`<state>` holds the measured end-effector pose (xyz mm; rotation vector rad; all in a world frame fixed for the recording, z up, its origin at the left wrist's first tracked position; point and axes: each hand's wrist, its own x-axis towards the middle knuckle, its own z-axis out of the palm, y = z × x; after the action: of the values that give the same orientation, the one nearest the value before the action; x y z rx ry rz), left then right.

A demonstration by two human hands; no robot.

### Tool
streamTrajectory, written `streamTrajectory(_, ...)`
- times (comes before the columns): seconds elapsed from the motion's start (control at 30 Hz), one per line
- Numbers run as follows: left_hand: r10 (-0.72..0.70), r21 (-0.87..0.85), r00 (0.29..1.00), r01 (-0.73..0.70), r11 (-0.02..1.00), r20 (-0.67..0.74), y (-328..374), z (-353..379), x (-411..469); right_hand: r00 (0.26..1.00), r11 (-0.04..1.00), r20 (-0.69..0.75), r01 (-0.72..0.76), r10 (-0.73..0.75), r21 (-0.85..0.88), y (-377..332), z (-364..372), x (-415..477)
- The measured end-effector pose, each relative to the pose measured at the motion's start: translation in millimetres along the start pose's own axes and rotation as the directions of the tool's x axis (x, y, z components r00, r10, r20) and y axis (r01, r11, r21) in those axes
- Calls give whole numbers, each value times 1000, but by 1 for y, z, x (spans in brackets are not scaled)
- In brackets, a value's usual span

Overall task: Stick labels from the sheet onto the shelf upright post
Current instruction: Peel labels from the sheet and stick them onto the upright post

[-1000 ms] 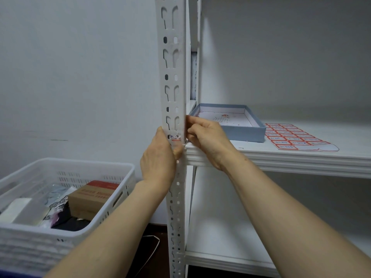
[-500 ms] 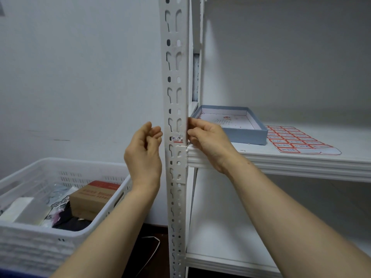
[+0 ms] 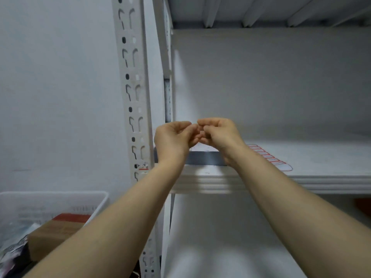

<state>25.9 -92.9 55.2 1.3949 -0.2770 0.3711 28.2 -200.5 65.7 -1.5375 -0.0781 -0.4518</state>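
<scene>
The white slotted upright post (image 3: 134, 93) runs up the left of the shelf. A small red-and-white label (image 3: 143, 167) is stuck on it at shelf level. The label sheet (image 3: 271, 157), with red-bordered labels, lies flat on the shelf board to the right. My left hand (image 3: 173, 138) and my right hand (image 3: 217, 133) are raised over the shelf, right of the post, with curled fingertips meeting each other. Whether anything is pinched between them is hidden by the fingers.
A shallow blue box (image 3: 204, 158) sits on the shelf (image 3: 301, 181) behind my wrists. A white plastic basket (image 3: 60, 203) at lower left holds a brown cardboard box (image 3: 54, 233) and other items. An upper shelf (image 3: 261, 11) spans overhead.
Both hands left the post and moved right and up over the shelf, fingertips now together. The label stays on the post. The camera tilted upward.
</scene>
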Motion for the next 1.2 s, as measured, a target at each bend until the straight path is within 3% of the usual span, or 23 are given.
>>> streamTrajectory(0.17, -69, 245, 989, 35, 969, 132, -7, 26, 30, 998, 968, -46, 34, -47, -249, 6, -21, 23)
streamTrajectory(0.27, -79, 385, 969, -18, 923, 236, -12, 35, 38, 989, 894, -42, 107, -139, -435, 11, -28, 35)
streamTrajectory(0.33, -82, 481, 971, -38, 876, 226, -14, 37, 40, 985, 833, -39, 122, -170, -540, 13, -31, 42)
streamTrajectory(0.5, -38, 568, 990, -46, 822, 136, -20, 35, 46, 986, 791, -39, 106, -162, -603, 18, -39, 47)
streamTrajectory(0.67, 26, 711, 980, -160, 685, 195, -19, 38, 44, 981, 657, -9, 122, -193, -744, 17, -43, 38)
streamTrajectory(0.87, 62, 746, 972, -213, 631, 225, -22, 31, 34, 965, 658, 105, 241, -240, -714, 19, -38, 23)
streamTrajectory(0.97, 265, 666, 937, -350, 659, 230, -25, 19, 13, 928, 650, 161, 353, -336, -673, 21, -31, 8)
streamTrajectory(1.1, 675, 581, 728, -602, 548, 119, -35, -10, -21, 882, 745, 79, 438, -465, -504, 27, -14, -26)
streamTrajectory(1.13, 715, 572, 694, -619, 539, 78, -39, -19, -29, 892, 783, 50, 419, -448, -459, 29, -9, -34)
streamTrajectory(1.2, 702, 527, 709, -574, 627, -62, -46, -36, -41, 921, 851, 31, 370, -388, -372, 34, 4, -48)
